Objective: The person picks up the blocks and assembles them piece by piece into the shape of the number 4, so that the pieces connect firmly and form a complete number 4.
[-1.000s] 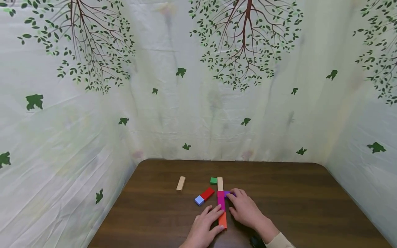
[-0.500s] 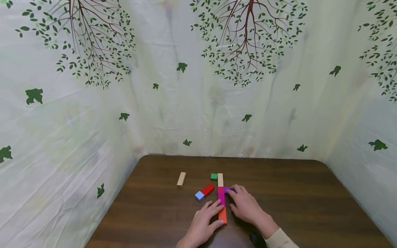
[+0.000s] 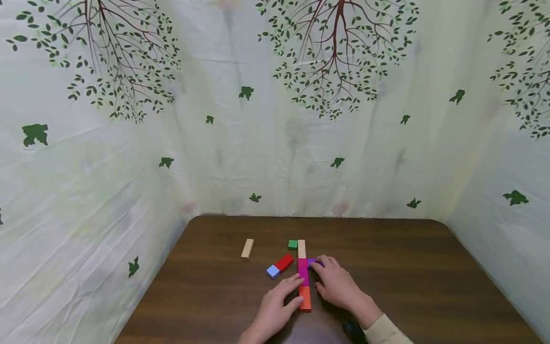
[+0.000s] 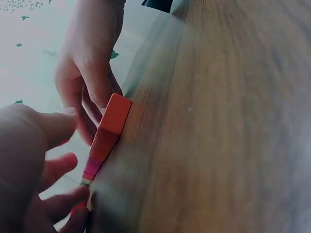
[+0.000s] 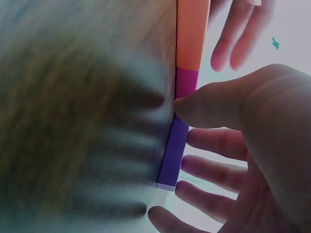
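A straight row on the table is made of a plain wooden block (image 3: 301, 249), a magenta block (image 3: 303, 271) and an orange block (image 3: 305, 302). Off the row's right side juts a purple block (image 5: 174, 150). My right hand (image 3: 341, 286) has its fingertips along the far side of the purple block, with the thumb lowered nearer me, short of the row. On the left, my left hand (image 3: 275, 308) spreads loosely beside the row, index fingertip at the magenta block and thumb by the orange block (image 4: 112, 116). Neither hand grips a block.
A red block (image 3: 284, 262) and a light blue cube (image 3: 272, 272) lie end to end left of the row. Beside the plain block sits a green cube (image 3: 292, 244). Farther left is another plain wooden block (image 3: 247, 249). A white leaf-printed curtain (image 3: 296, 191) hangs behind the table (image 3: 408, 272).
My left hand has eased back to the left, its fingertips and thumb drawing off the row. The right hand stays at the purple block. The head view has shifted slightly.
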Motion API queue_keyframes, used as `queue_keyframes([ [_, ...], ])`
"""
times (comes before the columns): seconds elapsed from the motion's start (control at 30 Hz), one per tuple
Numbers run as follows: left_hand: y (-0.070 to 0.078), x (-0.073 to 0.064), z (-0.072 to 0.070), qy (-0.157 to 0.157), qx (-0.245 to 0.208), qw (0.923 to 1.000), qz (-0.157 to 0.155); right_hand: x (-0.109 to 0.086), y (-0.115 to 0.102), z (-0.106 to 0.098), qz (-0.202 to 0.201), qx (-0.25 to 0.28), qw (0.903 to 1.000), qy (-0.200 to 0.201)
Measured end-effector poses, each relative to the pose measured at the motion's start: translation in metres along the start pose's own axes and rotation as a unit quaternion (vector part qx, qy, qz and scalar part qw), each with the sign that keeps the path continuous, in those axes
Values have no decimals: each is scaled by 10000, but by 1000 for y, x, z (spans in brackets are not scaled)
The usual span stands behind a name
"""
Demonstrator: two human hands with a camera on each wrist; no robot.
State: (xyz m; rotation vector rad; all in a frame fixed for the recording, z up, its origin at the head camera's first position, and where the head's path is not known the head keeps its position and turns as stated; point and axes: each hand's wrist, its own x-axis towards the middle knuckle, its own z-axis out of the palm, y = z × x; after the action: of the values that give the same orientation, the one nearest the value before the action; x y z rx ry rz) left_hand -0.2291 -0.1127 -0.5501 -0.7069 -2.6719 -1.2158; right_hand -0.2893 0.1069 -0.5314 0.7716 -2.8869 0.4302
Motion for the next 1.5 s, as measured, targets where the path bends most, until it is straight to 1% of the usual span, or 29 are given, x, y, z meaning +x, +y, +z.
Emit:
queue_keyframes([
  [0.07, 1, 0, -2, 178, -51, 9998, 51, 0, -1, 0, -31, 4, 10000, -30],
  [0.2, 1, 3, -5, 402, -50, 9992, 66, 0, -3, 1, -4, 33, 10000, -66],
  [0.37, 1, 12, -15, 706, 88, 9973, 191, -1, -4, 0, 51, 111, 9999, -69],
  [0.5, -1, 20, -23, 982, 269, 9944, 294, 0, -3, -1, 80, 97, 9999, -92],
  [0.67, -6, 31, -31, 1140, 461, 9924, 77, 2, -2, -1, 102, 37, 9999, -118],
  [0.77, -8, 37, -35, 1164, 479, 9920, -60, 2, -2, -1, 110, 4, 9999, -126],
  [0.9, -12, 45, -37, 1186, 594, 9911, -135, 1, -1, -1, 90, -7, 9999, -89],
  [0.97, -14, 49, -37, 1208, 751, 9898, -92, 1, -1, 0, 38, -10, 10000, -45],
  [1.07, -18, 55, -38, 1184, 921, 9886, -153, 0, -1, 0, -21, -21, 10000, -12],
  [1.13, -21, 59, -38, 1120, 950, 9889, -215, -1, -1, 1, -45, -8, 10000, -18],
  [1.3, -28, 68, -36, 914, 923, 9902, -506, -1, -2, 0, -47, 39, 10000, -41],
  [1.5, -37, 75, -33, 678, 974, 9897, -801, 0, -1, 1, -23, -20, 10000, -72],
])
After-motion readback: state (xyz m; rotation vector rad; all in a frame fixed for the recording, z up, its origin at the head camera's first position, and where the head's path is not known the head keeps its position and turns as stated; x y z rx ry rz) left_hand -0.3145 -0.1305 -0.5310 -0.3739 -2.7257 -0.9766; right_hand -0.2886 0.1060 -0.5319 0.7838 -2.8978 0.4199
